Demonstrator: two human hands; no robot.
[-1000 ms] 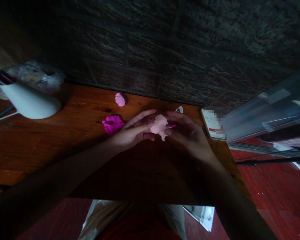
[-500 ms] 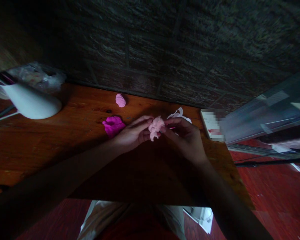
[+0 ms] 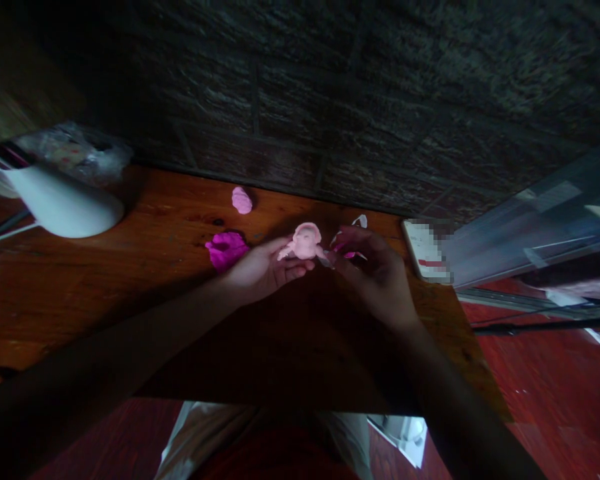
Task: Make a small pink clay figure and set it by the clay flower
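Observation:
A lump of pale pink modelling clay (image 3: 307, 245) is between my hands above the wooden table. It has a rounded, curled top with thin arms drawn out to both sides. My left hand (image 3: 263, 272) supports it from the left, fingers curled beneath and thumb at its left arm. At the right arm, my right hand (image 3: 373, 277) pinches with thumb and fingertips, where a thin greyish bit shows, too blurred to make out. Left of my left hand lies bright magenta clay (image 3: 227, 250). Farther back rests a smaller pink clay lump (image 3: 241, 200).
Behind my right hand is a white crumpled wrapper (image 3: 362, 221) with magenta bits, partly hidden. A phone-like white object (image 3: 427, 250) lies by the right table edge. A white cup-shaped holder (image 3: 70, 200) and clear plastic bag (image 3: 80, 153) stand left. A dark brick wall (image 3: 300, 100) borders the back.
The pale pink clay has turned and opened out from a crumpled twist into a rounded shape with side arms. My right fingers have drawn slightly away to the right.

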